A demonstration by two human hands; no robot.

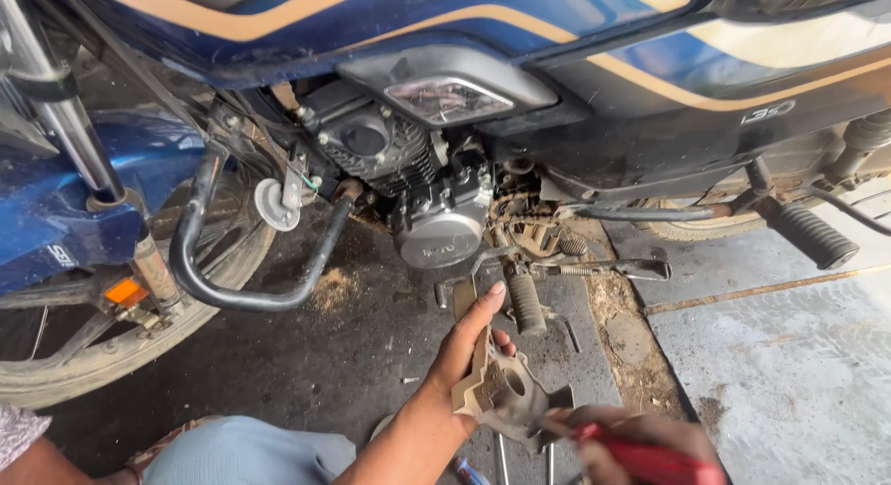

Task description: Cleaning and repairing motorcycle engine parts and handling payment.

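1. At the far left the front wheel (102, 336) and blue mudguard (56, 206) of the motorcycle (520, 39) close off that side, and the black crash guard bar (232, 281) loops low in front of the engine (408, 169).
2. Below that bar the dark, oily floor (306, 355) lies open, and it is the widest free patch near the hands; the person's knee (241, 452) fills the bottom edge.
3. The left hand (469, 341) reaches up from the bottom, fingers (490, 304) curled shut around the upper part of a grimy metal engine cover (497, 388), with 1 fingertip stretched up toward the underside of the engine.
4. The cover sits on the floor just below the engine and beside the ribbed footpeg (526, 304). Its long axis runs nearly upright in view, top end toward the bike, with a round hole facing the camera.
5. The right hand (640, 443) comes in at the bottom right, blurred, closed around a red-handled tool (650, 459) whose tip meets the cover's lower right edge.
6. Right of the hands a strip of dirt (622, 346) borders the paler concrete slab (789, 374), which is roomy, under the rear footpeg (812, 234).
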